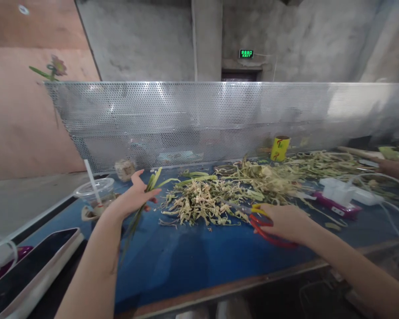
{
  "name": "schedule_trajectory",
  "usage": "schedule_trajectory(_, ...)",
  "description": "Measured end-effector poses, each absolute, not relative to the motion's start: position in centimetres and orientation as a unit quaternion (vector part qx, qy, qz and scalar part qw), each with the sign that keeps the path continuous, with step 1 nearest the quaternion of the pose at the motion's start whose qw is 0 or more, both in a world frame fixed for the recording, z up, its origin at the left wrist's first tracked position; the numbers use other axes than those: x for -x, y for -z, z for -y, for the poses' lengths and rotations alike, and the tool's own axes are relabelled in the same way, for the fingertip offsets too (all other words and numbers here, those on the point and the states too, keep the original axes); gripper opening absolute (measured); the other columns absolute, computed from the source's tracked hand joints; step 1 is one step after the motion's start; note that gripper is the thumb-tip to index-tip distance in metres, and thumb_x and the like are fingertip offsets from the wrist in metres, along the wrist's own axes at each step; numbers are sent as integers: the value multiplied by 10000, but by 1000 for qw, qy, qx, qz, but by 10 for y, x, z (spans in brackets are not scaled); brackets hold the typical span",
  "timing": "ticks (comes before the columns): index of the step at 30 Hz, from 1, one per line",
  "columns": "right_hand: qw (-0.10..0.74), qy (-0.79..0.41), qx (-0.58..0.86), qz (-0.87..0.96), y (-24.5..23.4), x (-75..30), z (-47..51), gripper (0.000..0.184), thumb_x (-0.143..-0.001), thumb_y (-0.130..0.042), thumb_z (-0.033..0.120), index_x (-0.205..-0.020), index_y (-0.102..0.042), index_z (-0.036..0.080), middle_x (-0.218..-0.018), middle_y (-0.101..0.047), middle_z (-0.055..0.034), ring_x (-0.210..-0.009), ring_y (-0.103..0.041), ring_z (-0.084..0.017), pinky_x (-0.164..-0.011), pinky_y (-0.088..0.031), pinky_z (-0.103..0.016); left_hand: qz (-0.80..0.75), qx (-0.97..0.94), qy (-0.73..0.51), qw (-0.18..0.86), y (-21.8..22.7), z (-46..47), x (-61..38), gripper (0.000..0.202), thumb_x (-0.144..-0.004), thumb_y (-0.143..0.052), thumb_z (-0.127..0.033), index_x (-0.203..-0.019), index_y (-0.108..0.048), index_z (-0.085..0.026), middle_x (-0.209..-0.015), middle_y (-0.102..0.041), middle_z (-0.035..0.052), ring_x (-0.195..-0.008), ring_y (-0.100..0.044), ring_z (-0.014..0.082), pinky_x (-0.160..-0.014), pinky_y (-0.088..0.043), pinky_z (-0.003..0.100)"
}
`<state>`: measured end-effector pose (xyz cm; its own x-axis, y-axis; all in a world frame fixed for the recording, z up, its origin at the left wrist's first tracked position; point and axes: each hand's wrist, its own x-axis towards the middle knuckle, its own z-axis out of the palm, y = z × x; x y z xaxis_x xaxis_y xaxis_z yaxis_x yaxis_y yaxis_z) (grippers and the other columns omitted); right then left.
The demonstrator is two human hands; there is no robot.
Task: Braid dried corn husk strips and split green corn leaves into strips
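Long green leaves pass through my left hand, between the thumb and fingers, with their dark lower ends hanging over the blue table. My right hand is closed around scissors with red and yellow handles. Their blades point left, at the edge of a heap of pale, curled plant trimmings. This heap lies between my two hands. Behind the right hand, a looser pile of dry stalks spreads across the table.
At left stand a lidded plastic cup with a straw and a phone. A yellow roll stands by the perforated metal screen. A power strip with white plugs and cables lies right, near another person's hand.
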<state>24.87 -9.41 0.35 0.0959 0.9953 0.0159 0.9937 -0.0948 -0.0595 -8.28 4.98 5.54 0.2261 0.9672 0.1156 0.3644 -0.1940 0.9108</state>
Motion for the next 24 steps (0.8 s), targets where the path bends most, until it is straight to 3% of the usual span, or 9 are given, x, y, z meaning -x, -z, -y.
schedule_trajectory(3,-17,-18,715,699,6,-264,95,320,-702,-500,403,-908,-549,163,-876,-645,-130,-805,-604,-296,-645,-417,-348,-430,-658,-459,414,-58,-41,69,815,-712,-585,-175,-1286,-10,-227,-589,-475,-53,-490,-516,125,-344,-366,168)
schedule_trajectory(9,90,-108,687,713,4,-277,82,351,-678,-550,343,-979,-538,162,-981,-605,-108,-873,-572,-238,-741,-423,-323,-204,-612,-560,519,-58,-17,24,574,-730,-556,-159,-1142,-182,-298,-708,-489,-46,-481,-453,67,-364,-334,147)
schedule_trajectory(12,193,-127,655,720,-13,-259,71,351,-709,-544,389,-940,-567,125,-992,-592,-141,-919,-553,-245,-815,-410,-353,-143,-620,-550,542,-50,-10,4,539,-757,-541,-165,-1121,-178,-328,-752,-494,-34,-491,-429,61,-377,-330,147)
schedule_trajectory(15,373,-282,569,676,-35,-223,54,457,-787,-454,457,-1137,-459,163,-1108,-557,-116,-978,-542,-198,-808,-442,-323,-129,-657,-507,543,-40,-4,-9,546,-792,-515,-198,-1156,-135,-341,-789,-494,-17,-510,-409,56,-401,-331,143)
schedule_trajectory(19,556,-422,460,548,-57,-175,26,364,-856,-358,403,-1104,-455,154,-1016,-601,-101,-869,-591,-155,-738,-482,-290,-136,-714,-448,520,-27,0,-16,554,-830,-463,-264,-1219,-73,-324,-834,-506,5,-536,-413,64,-423,-334,150)
schedule_trajectory(21,584,-477,400,521,-63,-160,15,330,-880,-312,344,-1087,-479,148,-920,-635,-89,-806,-611,-158,-705,-491,-303,-157,-724,-440,508,-21,-2,-14,523,-847,-418,-318,-1244,-78,-299,-792,-510,4,-523,-420,77,-421,-336,164)
schedule_trajectory(24,560,-545,339,525,-66,-148,6,317,-882,-310,275,-1097,-492,129,-868,-652,-92,-778,-619,-167,-690,-488,-315,-207,-710,-457,494,-13,-8,-9,520,-854,-375,-366,-1276,-90,-258,-662,-473,-22,-483,-409,93,-427,-337,187)
